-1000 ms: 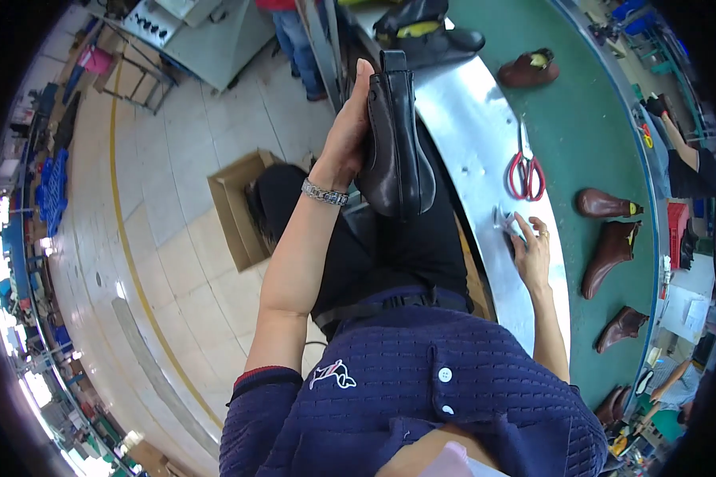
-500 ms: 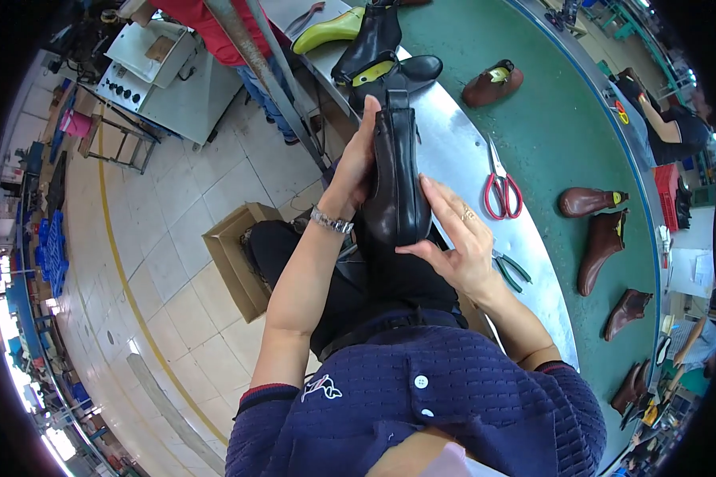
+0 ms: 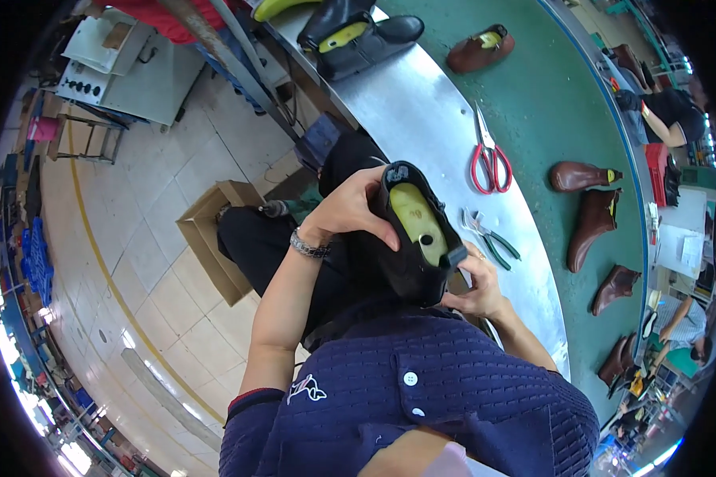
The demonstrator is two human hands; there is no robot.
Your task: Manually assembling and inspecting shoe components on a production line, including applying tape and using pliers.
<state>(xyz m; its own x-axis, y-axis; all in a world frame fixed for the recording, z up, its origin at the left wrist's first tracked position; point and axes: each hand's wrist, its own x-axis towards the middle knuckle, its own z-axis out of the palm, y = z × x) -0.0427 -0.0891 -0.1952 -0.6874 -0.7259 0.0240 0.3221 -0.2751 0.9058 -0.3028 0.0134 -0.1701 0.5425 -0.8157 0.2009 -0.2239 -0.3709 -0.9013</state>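
A black leather boot (image 3: pixel 406 266) is held in front of my body, its opening turned up so the yellow-green last (image 3: pixel 416 215) inside it shows. My left hand (image 3: pixel 356 208) grips the boot's upper on the left side, thumb across the leather. On the right side, low down, my right hand (image 3: pixel 479 285) holds the boot with its fingers partly hidden behind it. Red-handled scissors (image 3: pixel 489 159) and green-handled pliers (image 3: pixel 493 240) lie on the metal bench edge just beyond my right hand.
More black boots (image 3: pixel 358 44) stand at the far end of the metal bench (image 3: pixel 422 111). Brown boots (image 3: pixel 595 226) are spread over the green surface to the right. A cardboard box (image 3: pixel 215 238) sits on the floor at my left, near a metal post (image 3: pixel 239 63).
The boot has come down toward my body and been turned, so its opening with the last now faces up. Both hands moved with it and changed their hold.
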